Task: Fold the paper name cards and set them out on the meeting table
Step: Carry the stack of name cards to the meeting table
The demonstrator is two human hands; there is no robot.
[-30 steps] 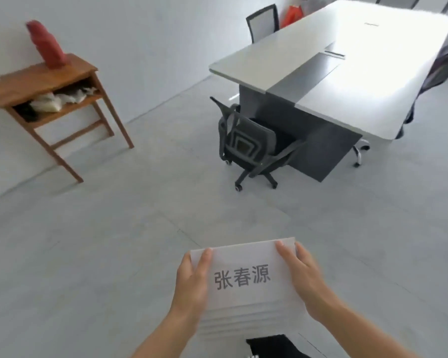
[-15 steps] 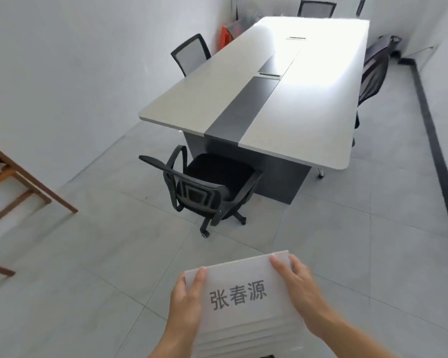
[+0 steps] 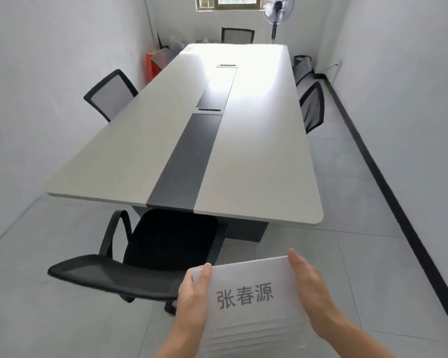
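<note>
Swinging round since a moment ago, the view now faces the bench (image 3: pixel 256 161) lengthwise, running from centre to upper frame, while the left hand (image 3: pixel 192 293) and right hand (image 3: pixel 312 290) grip the card stack (image 3: pixel 246 301) at lower centre, short of its near end.

The view is swinging right to face the tabletop (image 3: pixel 256 164) end-on, its near edge now much closer. The wooden side table is dropping out of sight, while a window (image 3: pixel 228 2) and fan (image 3: pixel 278 11) are appearing beyond the far edge.
</note>
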